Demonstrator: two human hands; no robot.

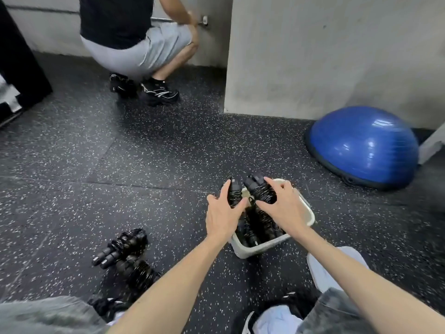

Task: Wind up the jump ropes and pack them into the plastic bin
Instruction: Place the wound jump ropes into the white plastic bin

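Black wound ropes, several bundles, w/ one white plastic bin (309, 214) on speckled rubber floor (144, 153). Bin sits low centre-right, just ahead of the wearer's knees; more bundles (255, 227) lie packed inside it. Left hand (222, 214): fingers curled round an upright bundle (234, 192), held at the bin's far-left rim, thumb toward the middle. Right hand (283, 201): fingers arched over a second bundle (258, 189), gripping it from above over the bin's far end. Both held bundles stand side by side, near but apart, handles pointing up and away. Loose stock on floor, left of bin & well apart from it: one bundle (121, 245) w/ grips pointing left, another (140, 273) just beside it, nearer the wearer. Blue half-ball trainer (363, 145) at right, against grey wall (337, 56). Second person (134, 44) squats at top left, back to camera, black top, grey shorts, black shoes, one hand at a wall fitting. Dark equipment at far left edge, blurred, type unclear.
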